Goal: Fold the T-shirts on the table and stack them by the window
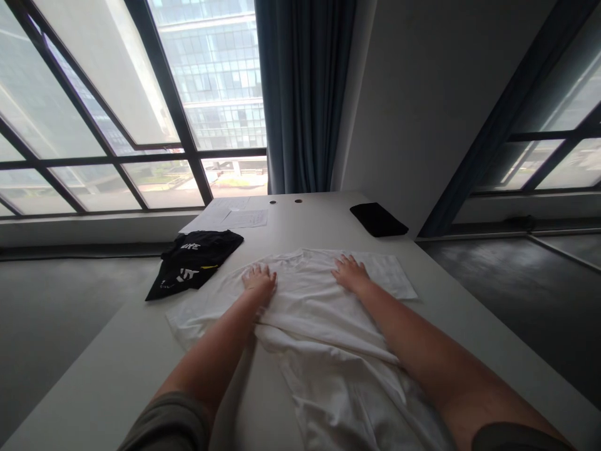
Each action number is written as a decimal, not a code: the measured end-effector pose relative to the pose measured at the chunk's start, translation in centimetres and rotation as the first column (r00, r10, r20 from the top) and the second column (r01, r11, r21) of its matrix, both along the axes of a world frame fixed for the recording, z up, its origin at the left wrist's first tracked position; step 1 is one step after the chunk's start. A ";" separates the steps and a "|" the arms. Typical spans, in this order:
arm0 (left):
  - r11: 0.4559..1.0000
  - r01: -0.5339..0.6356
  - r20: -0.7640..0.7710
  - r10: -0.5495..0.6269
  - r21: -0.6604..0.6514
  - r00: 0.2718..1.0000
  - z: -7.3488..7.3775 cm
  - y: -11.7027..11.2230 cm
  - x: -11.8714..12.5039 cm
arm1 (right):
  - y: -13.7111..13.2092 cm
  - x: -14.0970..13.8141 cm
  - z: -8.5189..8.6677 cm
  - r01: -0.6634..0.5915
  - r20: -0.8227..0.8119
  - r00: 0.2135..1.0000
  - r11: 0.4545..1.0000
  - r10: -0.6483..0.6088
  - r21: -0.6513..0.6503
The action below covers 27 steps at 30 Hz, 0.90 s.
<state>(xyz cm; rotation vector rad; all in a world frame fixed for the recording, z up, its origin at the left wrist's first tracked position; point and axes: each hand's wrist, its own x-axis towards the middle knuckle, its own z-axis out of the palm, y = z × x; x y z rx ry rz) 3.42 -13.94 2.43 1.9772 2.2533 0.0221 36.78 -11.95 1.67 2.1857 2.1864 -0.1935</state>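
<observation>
While both arms reach forward over the table [310,228], the two hands lie on a white shirt [310,304], palms down. The left hand [260,280] is open with its fingers spread, on the upper part of the shirt toward its left side; the right hand [350,273] is likewise spread wide, toward the right side. Neither appears to grip the cloth — how hard they press, I cannot tell.

The shirt lies across the middle of the table, its collar toward the far end and its sleeves out to either side. Its lower part is wrinkled and runs in loose folds toward the person, between the forearms.

Just beside the left sleeve is a folded black cloth [195,260] with white lettering and a small yellow mark. Papers [244,218] lie behind it. Farther off on the right, near the table's edge, sits a flat black item [379,219] — too dark to make out. Beyond the table hangs a blue curtain [307,94], beside a large window [220,69].
</observation>
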 end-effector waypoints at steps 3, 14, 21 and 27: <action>0.999 -0.041 0.017 0.041 -0.013 0.999 -1.2 2.4 1.7 | 2.2 -2.5 -0.7 -0.053 -0.043 0.998 0.997 0.051 -0.049; 0.998 0.029 0.018 -0.030 0.060 0.999 -2.8 8.9 2.2 | 8.9 -0.9 -3.3 0.132 -0.021 0.991 0.991 -0.132 -0.021; 0.993 0.103 0.015 -0.104 0.058 0.994 -2.9 13.4 2.7 | 10.9 -0.7 -3.6 0.208 -0.019 0.978 0.978 -0.208 -0.013; 0.989 0.126 0.039 -0.129 0.077 0.991 -3.0 15.3 3.1 | 12.6 0.0 -3.6 0.211 -0.035 0.977 0.977 -0.211 -0.007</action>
